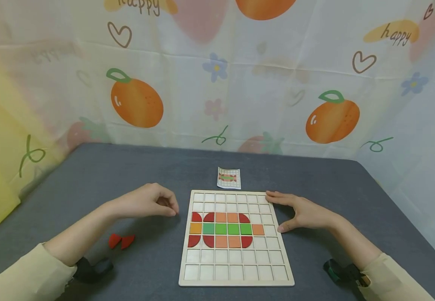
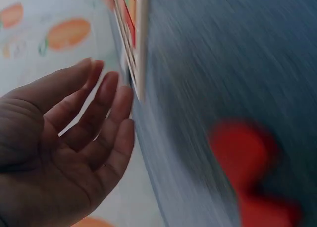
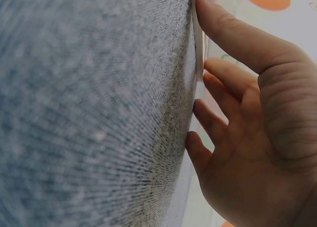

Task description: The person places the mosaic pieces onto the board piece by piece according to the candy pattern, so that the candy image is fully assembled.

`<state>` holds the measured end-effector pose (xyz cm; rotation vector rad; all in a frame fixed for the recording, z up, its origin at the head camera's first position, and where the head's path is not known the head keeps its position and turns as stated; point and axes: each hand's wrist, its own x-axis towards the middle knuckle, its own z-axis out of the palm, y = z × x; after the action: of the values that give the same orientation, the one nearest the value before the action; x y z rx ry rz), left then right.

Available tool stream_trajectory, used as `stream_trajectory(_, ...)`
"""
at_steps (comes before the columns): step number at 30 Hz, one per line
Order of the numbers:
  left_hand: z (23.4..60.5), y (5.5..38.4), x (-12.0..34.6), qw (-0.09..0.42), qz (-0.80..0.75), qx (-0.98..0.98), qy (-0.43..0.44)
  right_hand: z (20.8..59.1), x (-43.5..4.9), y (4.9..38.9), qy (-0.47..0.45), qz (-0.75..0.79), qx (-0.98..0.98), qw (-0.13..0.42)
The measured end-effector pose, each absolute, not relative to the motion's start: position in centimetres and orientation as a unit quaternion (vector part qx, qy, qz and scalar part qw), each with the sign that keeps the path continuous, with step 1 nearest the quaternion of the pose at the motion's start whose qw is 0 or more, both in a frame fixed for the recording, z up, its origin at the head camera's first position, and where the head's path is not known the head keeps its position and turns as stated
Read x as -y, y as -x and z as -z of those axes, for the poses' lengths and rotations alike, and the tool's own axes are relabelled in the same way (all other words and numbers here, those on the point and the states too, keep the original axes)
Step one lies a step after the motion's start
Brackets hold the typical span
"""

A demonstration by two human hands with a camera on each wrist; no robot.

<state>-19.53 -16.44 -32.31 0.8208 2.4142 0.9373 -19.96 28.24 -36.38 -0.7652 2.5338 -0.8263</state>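
Note:
A pale wooden grid board (image 1: pixel 236 281) lies flat on the table. Red quarter-round tiles, salmon and orange squares, and a middle row of green squares (image 1: pixel 233 229) sit in its cells. My left hand (image 1: pixel 151 202) hovers just left of the board, fingers loosely bent; in the left wrist view nothing shows in its palm. My right hand (image 1: pixel 304 213) touches the board's right edge, forefinger at the top corner and thumb lower down. Two loose red tiles (image 1: pixel 121 241) lie on the table below the left forearm, blurred in the left wrist view.
Behind the board lies a small printed card (image 1: pixel 229 178) with a similar coloured pattern. The dark grey table (image 1: pixel 146 163) ends at a fruit-patterned curtain (image 1: pixel 187 96). Dark straps with devices (image 1: pixel 93 269) are on both wrists.

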Motion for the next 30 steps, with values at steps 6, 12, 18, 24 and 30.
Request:
stream_trajectory(6, 33.0, 20.3, 21.3, 0.259, -0.349, -0.853, -0.289, 36.4, -28.4, 19.9, 0.271, 0.298, -0.896, 0.188)
stream_trajectory(12, 34.5, 21.4, 24.3, 0.349, -0.397, -0.779, -0.338, 36.2, -28.3, 19.8, 0.270, 0.296, -0.896, 0.189)
stream_trajectory(18, 35.1, 21.7, 25.2, 0.394, -0.410, -0.730, -0.379, 36.2, -28.2, 19.8, 0.273, 0.297, -0.895, 0.192)
stream_trajectory(24, 35.2, 21.5, 25.2, 0.393, -0.389, -0.729, -0.403, 36.2, -28.1, 19.8, 0.272, 0.301, -0.893, 0.192)
stream_trajectory(30, 35.0, 20.8, 24.8, 0.384, -0.359, -0.753, -0.396, 36.2, -28.2, 19.8, 0.272, 0.298, -0.895, 0.192)
